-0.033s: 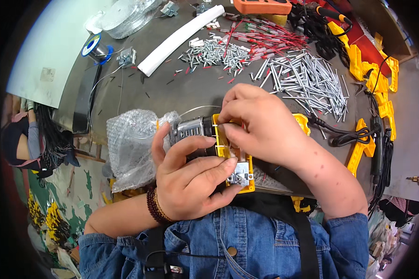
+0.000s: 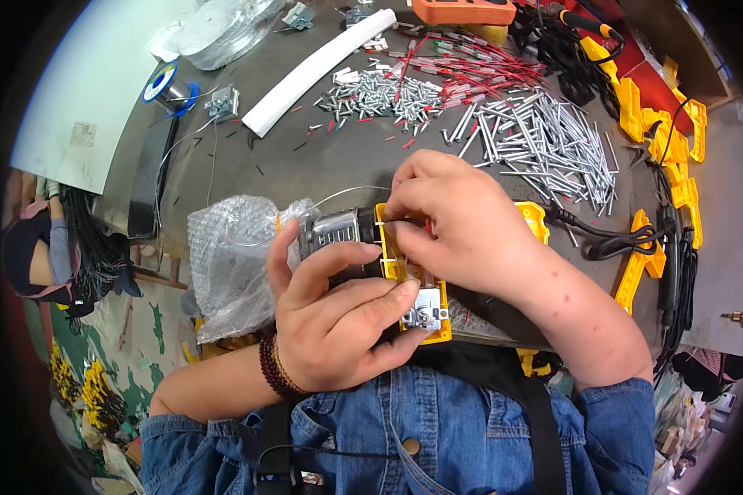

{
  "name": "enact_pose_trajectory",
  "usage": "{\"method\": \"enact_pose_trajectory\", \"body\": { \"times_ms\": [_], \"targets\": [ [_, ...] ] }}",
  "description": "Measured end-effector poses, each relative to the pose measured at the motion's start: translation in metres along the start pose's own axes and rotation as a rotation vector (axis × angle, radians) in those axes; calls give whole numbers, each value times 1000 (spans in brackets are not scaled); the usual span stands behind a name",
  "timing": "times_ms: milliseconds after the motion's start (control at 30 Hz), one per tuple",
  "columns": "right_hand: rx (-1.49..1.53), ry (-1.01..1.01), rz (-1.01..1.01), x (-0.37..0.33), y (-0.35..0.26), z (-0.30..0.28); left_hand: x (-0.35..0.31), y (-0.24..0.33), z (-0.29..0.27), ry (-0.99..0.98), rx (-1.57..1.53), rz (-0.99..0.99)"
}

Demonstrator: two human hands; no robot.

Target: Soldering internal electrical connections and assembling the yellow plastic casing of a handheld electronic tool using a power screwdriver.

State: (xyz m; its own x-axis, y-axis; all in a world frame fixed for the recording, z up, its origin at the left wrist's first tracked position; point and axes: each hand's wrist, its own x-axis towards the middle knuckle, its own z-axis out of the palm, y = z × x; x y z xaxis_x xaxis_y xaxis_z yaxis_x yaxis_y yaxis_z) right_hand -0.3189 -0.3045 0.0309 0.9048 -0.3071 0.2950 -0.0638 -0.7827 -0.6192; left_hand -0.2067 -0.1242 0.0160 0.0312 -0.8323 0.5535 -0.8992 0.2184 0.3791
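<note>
The left hand (image 2: 334, 318) clamps the yellow housing (image 2: 404, 276) and its silver motor (image 2: 338, 231) at centre. At one o'clock, the right hand (image 2: 462, 227) pinches fine wires; steadying the housing should help. Metal pins (image 2: 545, 136) lie beyond on the tabletop (image 2: 305, 157).

Just beyond the grip, a bare strip of bench (image 2: 305, 157) leaves room to pass. Farther out, the heap of metal pins (image 2: 536, 136) and the white tube (image 2: 318, 66) block the way. Left of the grip the bubble wrap (image 2: 231, 264) crowds close, and right of it lies a black cable (image 2: 611, 239).
</note>
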Motion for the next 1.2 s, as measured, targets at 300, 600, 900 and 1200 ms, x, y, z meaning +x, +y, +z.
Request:
{"method": "enact_pose_trajectory", "body": {
  "times_ms": [300, 600, 900, 1200],
  "targets": [
    [-378, -50, 19, 5, -26, 1, 2, -4, -2, 11, -57, 11],
    [-229, -40, -135, -23, -13, -24, 2, -4, -3, -1, -57, 56],
    [-610, -16, 184, -117, 32, -117, 16, -1, -9, -47, -64, 98],
    [-472, 5, 15, -119, 25, -102, 32, -8, -4, -54, -36, 200]
  ]
}}
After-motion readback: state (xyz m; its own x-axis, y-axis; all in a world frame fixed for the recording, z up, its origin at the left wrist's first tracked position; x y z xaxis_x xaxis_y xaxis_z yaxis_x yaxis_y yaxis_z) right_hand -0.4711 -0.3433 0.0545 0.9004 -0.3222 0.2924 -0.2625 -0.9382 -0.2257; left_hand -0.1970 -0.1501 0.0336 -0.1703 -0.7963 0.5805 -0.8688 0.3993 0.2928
